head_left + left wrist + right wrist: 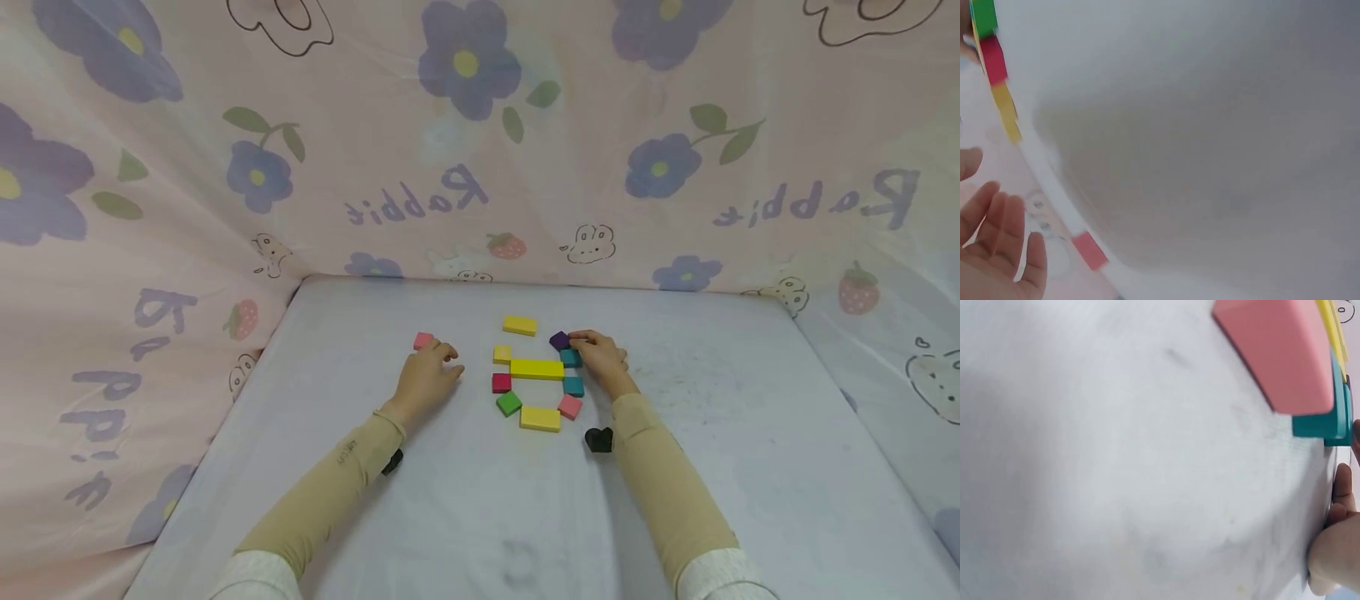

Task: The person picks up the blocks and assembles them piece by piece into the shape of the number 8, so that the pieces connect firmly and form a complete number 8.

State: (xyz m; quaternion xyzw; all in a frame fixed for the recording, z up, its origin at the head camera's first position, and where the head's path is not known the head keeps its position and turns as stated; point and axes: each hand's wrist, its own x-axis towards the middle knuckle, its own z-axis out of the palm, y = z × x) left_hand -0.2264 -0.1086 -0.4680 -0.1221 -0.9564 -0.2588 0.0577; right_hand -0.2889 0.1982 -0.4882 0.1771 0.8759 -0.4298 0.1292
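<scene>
My right hand (600, 357) is at the upper right of a ring of small blocks, its fingertips on a turned purple block (559, 340). Right below that block lie two teal blocks (571, 358), one under the other. My left hand (426, 377) hovers left of the ring with fingers loosely bent and nothing between them; the left wrist view shows its fingers (1007, 231) spread. Just beyond it sits a pink block (423, 340). A long yellow block (537, 369) crosses the ring's middle.
Around the ring are a small yellow block (502, 354), a red block (502, 383), a green block (508, 404), a yellow block (540, 418) and another pink block (570, 407). One more yellow block (520, 325) lies at the top. Black objects (598, 440) sit by both forearms. Patterned cloth walls surround the white table.
</scene>
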